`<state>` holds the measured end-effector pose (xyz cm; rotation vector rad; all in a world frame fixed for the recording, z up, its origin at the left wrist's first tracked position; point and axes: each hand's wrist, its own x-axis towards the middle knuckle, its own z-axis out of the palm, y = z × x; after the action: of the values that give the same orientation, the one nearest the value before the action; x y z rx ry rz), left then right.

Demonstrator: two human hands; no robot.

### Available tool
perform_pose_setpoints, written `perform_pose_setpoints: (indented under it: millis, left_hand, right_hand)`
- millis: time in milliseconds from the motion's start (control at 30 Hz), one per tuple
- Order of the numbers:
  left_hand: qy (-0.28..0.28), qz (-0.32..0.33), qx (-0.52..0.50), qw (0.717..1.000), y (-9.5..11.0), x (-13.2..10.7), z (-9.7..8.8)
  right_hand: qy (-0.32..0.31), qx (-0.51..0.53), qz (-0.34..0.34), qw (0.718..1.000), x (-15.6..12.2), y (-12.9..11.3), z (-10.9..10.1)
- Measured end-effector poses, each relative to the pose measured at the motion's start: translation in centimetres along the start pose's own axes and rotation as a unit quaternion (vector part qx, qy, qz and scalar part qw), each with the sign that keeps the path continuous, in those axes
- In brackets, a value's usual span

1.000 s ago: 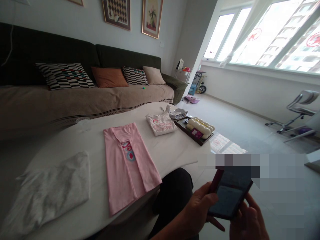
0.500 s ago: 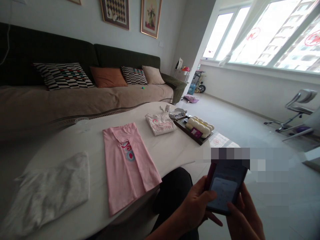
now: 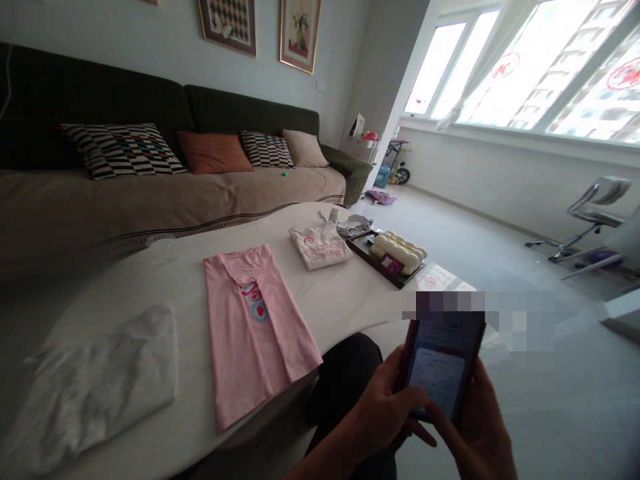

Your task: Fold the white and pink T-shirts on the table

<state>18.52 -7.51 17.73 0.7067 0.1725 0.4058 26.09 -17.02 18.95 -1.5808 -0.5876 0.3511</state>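
Note:
A smartphone [image 3: 440,367] with a lit screen is held upright between both my hands at the lower right. My left hand [image 3: 387,403] is closed around its left side, with the thumb over the lower screen. Around the right side, my right hand [image 3: 477,420] is closed too, its thumb reaching across the bottom of the screen. To the left, a partly folded pink garment [image 3: 260,333] with a printed design lies on the white table [image 3: 190,280]. Behind it is a folded white printed shirt [image 3: 320,245]. A grey garment [image 3: 110,380] lies at the near left.
A dark tray [image 3: 383,267] holding a cream, bubbly tissue-box-like object [image 3: 400,250] sits at the table's right end. Beyond the table stands a sofa [image 3: 200,193] with several cushions. My dark-clad knee [image 3: 350,373] is beside the table edge. A wheeled chair [image 3: 595,213] stands at far right.
Both hands and the phone have shifted slightly left in view. My right thumb has moved up and left over the screen, close to the left thumb. The garments lie as before.

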Motion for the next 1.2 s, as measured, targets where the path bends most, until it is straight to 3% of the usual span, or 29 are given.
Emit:
perform_pose_setpoints:
  millis: [133,367,567,733,933,1200]
  left_hand:
    - [0.000,0.004,0.012,1.000,0.1,0.0,0.1]
    - [-0.014,0.001,-0.020,1.000,-0.5,0.3,-0.5]
    - [-0.046,0.030,-0.018,0.998,-0.1,-0.1,-1.3]
    - [-0.052,0.042,-0.019,0.998,1.0,-2.0,-1.4]
    - [-0.049,0.039,-0.030,0.998,2.6,-5.4,-0.7]
    - [-0.010,0.048,-0.053,0.997,3.0,-7.0,-1.2]
  right_hand:
    - [-0.005,0.025,0.011,1.000,-0.1,0.0,-0.1]
    - [0.041,0.009,0.023,0.999,0.0,-0.4,0.3]
    - [0.026,0.151,0.034,0.988,0.8,-0.9,0.6]
    - [0.011,0.178,0.038,0.983,1.0,-0.5,0.3]
    - [-0.007,0.200,0.063,0.978,-1.3,-0.7,-0.2]
    - [-0.045,0.195,0.049,0.979,-3.1,-3.6,2.9]
